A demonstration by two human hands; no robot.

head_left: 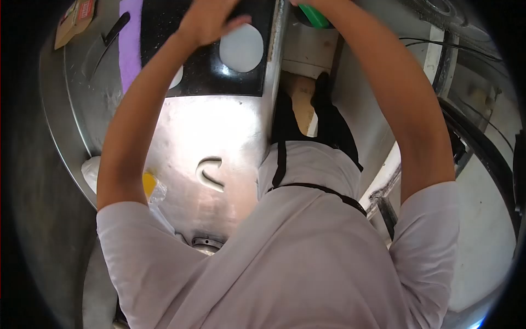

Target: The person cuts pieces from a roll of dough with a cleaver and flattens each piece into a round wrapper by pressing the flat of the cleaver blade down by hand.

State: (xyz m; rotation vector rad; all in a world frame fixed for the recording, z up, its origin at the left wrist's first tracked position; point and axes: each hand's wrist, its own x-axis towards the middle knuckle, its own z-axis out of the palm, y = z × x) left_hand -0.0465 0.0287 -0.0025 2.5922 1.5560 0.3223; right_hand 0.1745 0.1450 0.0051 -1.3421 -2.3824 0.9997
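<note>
My left hand [211, 21] reaches over a black work surface, its thumb stretched away from the palm and its fingertips cut off by the top edge. Beside the thumb lies a flat white disc [241, 48], perhaps dough. Part of a second white piece [176, 78] shows behind my left forearm. Only a sliver of my right hand [313, 2] is in view at the top; its fingers are hidden. Right below it is a green object [314, 16]; whether the hand grips it is unclear.
A purple cloth-like strip [130, 44] borders the black surface [205, 77]. Left of it lies a black-handled blade [109, 41], then a cardboard box [75, 23]. On the metal counter [235, 126] rest a pale C-shaped piece [207, 174] and a plastic bag [158, 192] with something yellow.
</note>
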